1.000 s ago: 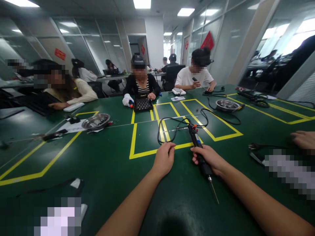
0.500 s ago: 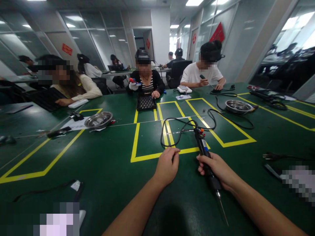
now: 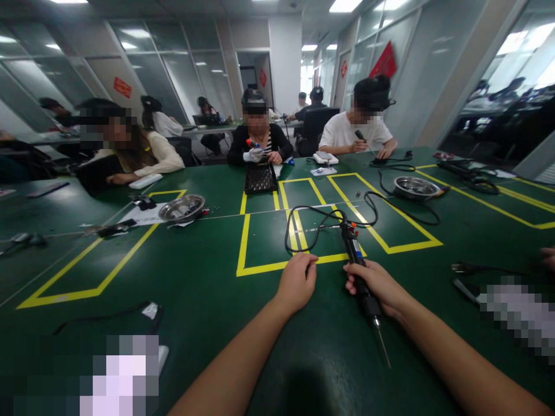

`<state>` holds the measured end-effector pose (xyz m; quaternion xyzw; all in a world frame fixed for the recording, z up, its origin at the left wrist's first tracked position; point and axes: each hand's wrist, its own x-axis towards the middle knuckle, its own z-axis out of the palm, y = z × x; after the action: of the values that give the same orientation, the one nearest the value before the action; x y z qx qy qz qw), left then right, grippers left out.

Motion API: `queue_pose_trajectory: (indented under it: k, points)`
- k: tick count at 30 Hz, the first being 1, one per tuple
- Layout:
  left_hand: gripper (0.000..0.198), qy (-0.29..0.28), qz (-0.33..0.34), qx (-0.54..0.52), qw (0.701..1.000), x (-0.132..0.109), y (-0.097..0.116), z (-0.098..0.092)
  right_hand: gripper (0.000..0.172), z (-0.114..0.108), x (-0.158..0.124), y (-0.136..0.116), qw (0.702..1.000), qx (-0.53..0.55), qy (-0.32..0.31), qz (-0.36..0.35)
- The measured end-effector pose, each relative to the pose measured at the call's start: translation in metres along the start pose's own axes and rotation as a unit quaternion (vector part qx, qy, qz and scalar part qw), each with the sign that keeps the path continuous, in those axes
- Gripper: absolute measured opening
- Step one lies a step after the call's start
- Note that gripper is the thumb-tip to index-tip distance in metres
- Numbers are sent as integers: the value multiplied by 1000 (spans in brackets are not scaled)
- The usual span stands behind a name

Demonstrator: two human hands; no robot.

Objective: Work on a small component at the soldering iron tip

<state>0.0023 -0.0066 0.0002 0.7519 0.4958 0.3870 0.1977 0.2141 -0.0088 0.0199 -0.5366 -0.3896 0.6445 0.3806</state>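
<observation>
A black tray (image 3: 261, 178) lies on the green table (image 3: 195, 277); directly behind it sits a person in a striped top (image 3: 265, 151); to its left a steel bowl (image 3: 182, 208) stands beside white paper (image 3: 141, 216); to its right lies a white device (image 3: 326, 157), and farther right a second steel bowl (image 3: 414, 186); yellow tape lines (image 3: 241, 242) run from it toward the camera.

You're in a glass-walled assembly workshop.
Your green table (image 3: 195, 277) carries yellow taped work zones (image 3: 277, 268), a corded electric screwdriver (image 3: 354, 254), steel bowls (image 3: 182, 208), with co-workers (image 3: 342, 134) seated around.
</observation>
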Motion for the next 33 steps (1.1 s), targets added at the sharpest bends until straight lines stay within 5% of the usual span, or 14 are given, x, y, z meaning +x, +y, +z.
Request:
queue_pose_trajectory:
  k: [12, 22, 33]
  points:
    - [20, 25, -1, -29, 999, 1, -3, -2, 14, -2, -2, 1, 999, -17, -4, -33]
    - [25, 91, -26, -98, 991, -14, 2, -9, 19, 2, -17, -11, 991, -61, -90, -72]
    - [61, 142, -68, -273, 949, -6, 6, -7, 38, 27, -25, 5, 978, -118, -124, -121]
